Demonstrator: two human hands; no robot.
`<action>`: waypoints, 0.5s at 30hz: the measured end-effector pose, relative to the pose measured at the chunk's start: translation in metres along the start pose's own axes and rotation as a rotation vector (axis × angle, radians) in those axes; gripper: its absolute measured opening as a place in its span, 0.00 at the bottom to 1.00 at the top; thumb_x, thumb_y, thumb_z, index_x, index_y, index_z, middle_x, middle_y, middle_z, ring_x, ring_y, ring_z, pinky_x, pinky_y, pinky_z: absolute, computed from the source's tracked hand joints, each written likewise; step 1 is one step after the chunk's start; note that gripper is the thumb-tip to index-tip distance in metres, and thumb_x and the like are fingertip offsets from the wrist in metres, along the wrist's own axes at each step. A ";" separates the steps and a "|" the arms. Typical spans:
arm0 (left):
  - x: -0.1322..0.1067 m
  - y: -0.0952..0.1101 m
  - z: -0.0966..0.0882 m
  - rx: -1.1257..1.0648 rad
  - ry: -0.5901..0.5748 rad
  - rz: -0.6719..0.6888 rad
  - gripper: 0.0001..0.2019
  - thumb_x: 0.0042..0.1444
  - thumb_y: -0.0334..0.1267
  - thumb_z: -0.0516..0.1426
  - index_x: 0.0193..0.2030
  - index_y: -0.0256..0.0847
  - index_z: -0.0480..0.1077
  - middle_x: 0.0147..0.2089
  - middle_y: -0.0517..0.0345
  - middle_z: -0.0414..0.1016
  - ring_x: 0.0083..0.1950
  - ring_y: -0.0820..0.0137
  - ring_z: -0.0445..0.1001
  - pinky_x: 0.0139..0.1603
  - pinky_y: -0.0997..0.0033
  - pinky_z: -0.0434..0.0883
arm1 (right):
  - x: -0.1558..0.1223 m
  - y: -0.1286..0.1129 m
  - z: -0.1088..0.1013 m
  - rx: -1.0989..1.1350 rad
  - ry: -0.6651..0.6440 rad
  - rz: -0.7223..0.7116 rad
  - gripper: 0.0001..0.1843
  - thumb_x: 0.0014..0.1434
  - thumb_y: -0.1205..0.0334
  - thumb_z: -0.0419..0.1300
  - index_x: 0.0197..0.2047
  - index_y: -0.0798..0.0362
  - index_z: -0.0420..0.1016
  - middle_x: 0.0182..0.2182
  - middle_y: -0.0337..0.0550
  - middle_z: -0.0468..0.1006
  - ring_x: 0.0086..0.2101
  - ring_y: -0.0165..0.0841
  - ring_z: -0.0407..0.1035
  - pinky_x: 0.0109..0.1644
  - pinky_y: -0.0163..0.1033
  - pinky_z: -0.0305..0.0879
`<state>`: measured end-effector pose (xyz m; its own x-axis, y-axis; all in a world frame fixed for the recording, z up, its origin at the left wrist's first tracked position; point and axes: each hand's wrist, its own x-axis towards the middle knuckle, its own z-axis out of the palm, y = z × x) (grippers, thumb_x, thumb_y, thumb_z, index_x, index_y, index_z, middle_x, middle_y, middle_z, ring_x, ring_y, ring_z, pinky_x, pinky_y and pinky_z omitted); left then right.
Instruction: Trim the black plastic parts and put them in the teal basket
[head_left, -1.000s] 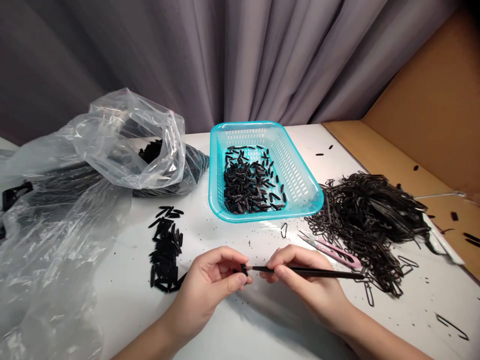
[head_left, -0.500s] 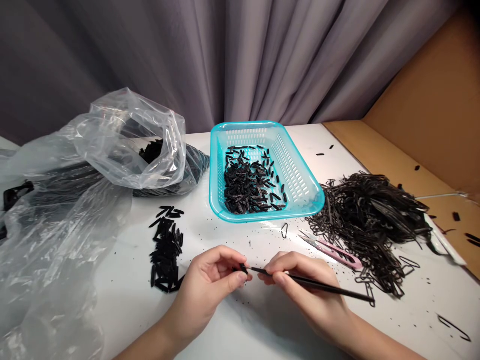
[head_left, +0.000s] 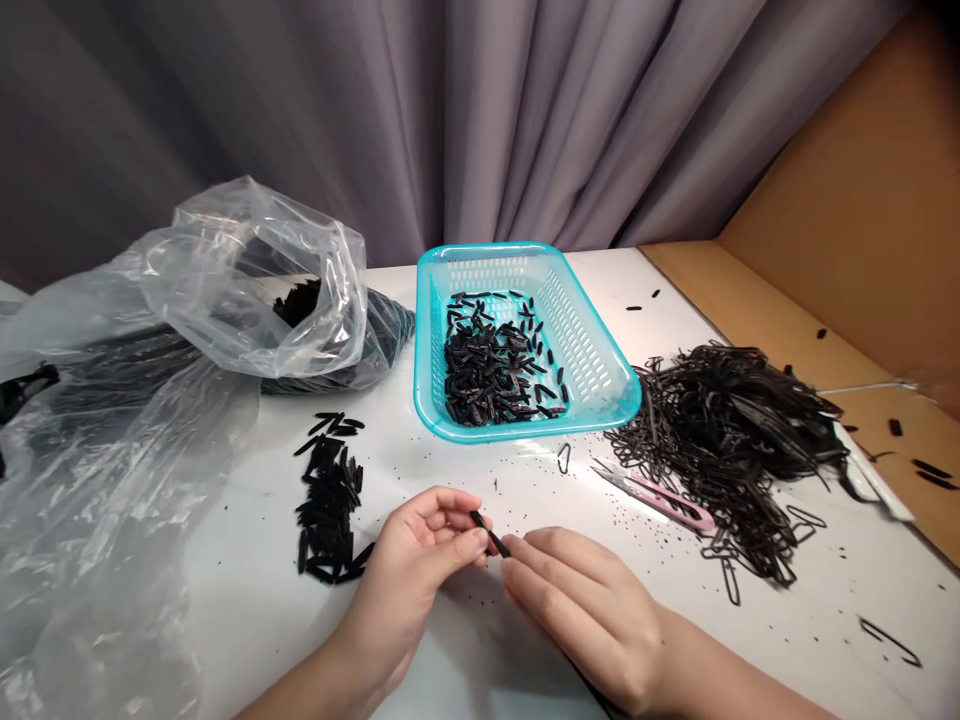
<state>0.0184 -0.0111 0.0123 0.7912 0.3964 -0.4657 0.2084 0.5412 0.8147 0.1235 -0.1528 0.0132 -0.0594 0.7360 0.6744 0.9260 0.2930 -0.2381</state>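
Observation:
My left hand (head_left: 431,555) is closed, pinching a small black strip (head_left: 489,535) between thumb and fingertips. My right hand (head_left: 581,605) lies back upward with its fingers together, their tips at the strip's lower end. From under the right hand a slender black tool (head_left: 592,697) pokes out toward the bottom edge; most of it is hidden by the palm. Left of my left hand lies a pile of black strips (head_left: 328,505). Pink-handled thread snips (head_left: 667,500) rest on the table beyond my right hand.
A blue plastic basket (head_left: 429,420) holding many small black pieces stands at the centre back. To the right sits a tangled heap of black wire-like loops (head_left: 757,420). A clear plastic bag (head_left: 255,250) with black contents spreads over the left, before a grey curtain (head_left: 480,120).
My right hand has turned over, back upward, and its tool has swung from pointing right to lying under the palm. The strip in my left hand now shows more of its length.

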 end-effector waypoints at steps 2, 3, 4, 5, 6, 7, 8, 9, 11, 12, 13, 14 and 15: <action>-0.001 0.001 0.001 -0.028 0.006 -0.027 0.08 0.48 0.27 0.61 0.36 0.37 0.69 0.30 0.62 0.72 0.28 0.80 0.69 0.32 0.82 0.67 | 0.000 0.000 0.000 -0.033 -0.019 -0.021 0.11 0.57 0.77 0.51 0.40 0.74 0.71 0.33 0.62 0.75 0.36 0.43 0.68 0.34 0.44 0.71; -0.001 0.001 0.001 -0.039 0.004 -0.038 0.08 0.48 0.27 0.60 0.37 0.37 0.69 0.30 0.62 0.72 0.28 0.80 0.68 0.32 0.82 0.67 | 0.000 0.000 0.001 -0.045 -0.024 -0.028 0.11 0.57 0.76 0.50 0.40 0.74 0.71 0.33 0.62 0.75 0.36 0.42 0.69 0.34 0.44 0.71; -0.001 0.002 0.001 -0.053 0.001 -0.047 0.08 0.48 0.27 0.60 0.37 0.37 0.69 0.30 0.61 0.72 0.28 0.80 0.68 0.32 0.82 0.67 | 0.001 -0.001 0.001 -0.055 -0.023 -0.033 0.11 0.58 0.76 0.50 0.39 0.74 0.71 0.33 0.62 0.75 0.36 0.42 0.69 0.34 0.44 0.71; -0.001 0.003 0.001 -0.066 -0.002 -0.056 0.09 0.48 0.27 0.60 0.37 0.37 0.70 0.30 0.61 0.72 0.28 0.80 0.68 0.32 0.82 0.67 | 0.002 -0.001 0.001 -0.063 -0.019 -0.040 0.12 0.58 0.76 0.49 0.38 0.74 0.72 0.32 0.61 0.75 0.35 0.42 0.69 0.34 0.43 0.71; -0.001 0.003 0.001 -0.079 -0.003 -0.066 0.09 0.48 0.26 0.60 0.37 0.36 0.70 0.30 0.61 0.72 0.28 0.80 0.68 0.33 0.82 0.67 | 0.002 -0.001 0.001 -0.070 -0.012 -0.048 0.13 0.59 0.76 0.48 0.38 0.74 0.72 0.32 0.61 0.75 0.35 0.42 0.69 0.33 0.43 0.71; -0.002 0.004 0.001 -0.092 -0.002 -0.075 0.09 0.49 0.26 0.60 0.38 0.36 0.70 0.30 0.61 0.72 0.28 0.79 0.69 0.33 0.82 0.67 | 0.003 -0.002 0.001 -0.078 -0.006 -0.053 0.13 0.59 0.76 0.47 0.37 0.74 0.72 0.31 0.61 0.75 0.35 0.42 0.69 0.33 0.43 0.71; -0.002 0.004 0.001 -0.103 -0.001 -0.084 0.09 0.49 0.25 0.59 0.38 0.36 0.70 0.29 0.61 0.72 0.29 0.79 0.69 0.33 0.81 0.67 | 0.004 -0.002 0.001 -0.085 -0.004 -0.055 0.14 0.59 0.76 0.46 0.37 0.73 0.72 0.31 0.61 0.75 0.35 0.42 0.70 0.33 0.43 0.71; -0.002 0.004 0.001 -0.111 0.001 -0.092 0.09 0.49 0.25 0.59 0.38 0.36 0.70 0.30 0.61 0.72 0.29 0.79 0.70 0.34 0.81 0.67 | 0.005 -0.002 0.001 -0.089 -0.010 -0.052 0.14 0.60 0.76 0.46 0.37 0.73 0.72 0.31 0.61 0.76 0.35 0.42 0.70 0.33 0.43 0.71; -0.002 0.004 0.001 -0.119 0.000 -0.105 0.09 0.49 0.25 0.59 0.39 0.35 0.70 0.30 0.60 0.73 0.30 0.78 0.70 0.36 0.80 0.68 | 0.005 -0.001 0.001 -0.092 -0.023 -0.040 0.14 0.60 0.75 0.45 0.37 0.72 0.72 0.31 0.61 0.76 0.35 0.41 0.70 0.34 0.43 0.71; -0.002 0.004 0.001 -0.121 -0.005 -0.113 0.10 0.48 0.25 0.59 0.39 0.35 0.70 0.31 0.60 0.73 0.31 0.78 0.70 0.35 0.80 0.68 | 0.004 0.000 0.001 -0.093 -0.021 -0.032 0.14 0.60 0.75 0.46 0.38 0.72 0.72 0.31 0.61 0.76 0.35 0.42 0.70 0.34 0.43 0.71; -0.003 0.003 0.001 -0.118 -0.016 -0.129 0.10 0.48 0.25 0.60 0.38 0.35 0.71 0.31 0.60 0.73 0.31 0.78 0.71 0.35 0.81 0.68 | 0.003 0.002 0.001 -0.099 -0.013 -0.020 0.13 0.59 0.75 0.47 0.39 0.72 0.71 0.32 0.62 0.76 0.35 0.42 0.70 0.34 0.44 0.71; -0.003 0.003 0.001 -0.113 -0.029 -0.148 0.10 0.48 0.24 0.60 0.38 0.35 0.71 0.31 0.60 0.73 0.31 0.78 0.71 0.34 0.80 0.67 | 0.001 0.004 0.001 -0.108 0.005 -0.005 0.12 0.59 0.75 0.48 0.40 0.73 0.71 0.33 0.62 0.76 0.36 0.42 0.70 0.35 0.44 0.71; -0.003 0.003 0.000 -0.106 -0.041 -0.163 0.10 0.48 0.24 0.60 0.38 0.35 0.70 0.31 0.60 0.73 0.31 0.78 0.71 0.34 0.80 0.67 | 0.000 0.005 0.001 -0.116 0.027 0.012 0.12 0.58 0.76 0.49 0.41 0.73 0.70 0.34 0.62 0.75 0.36 0.42 0.69 0.35 0.44 0.71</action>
<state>0.0171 -0.0107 0.0161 0.7754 0.2675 -0.5720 0.2758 0.6715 0.6878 0.1281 -0.1509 0.0109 -0.0395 0.7219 0.6908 0.9636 0.2104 -0.1647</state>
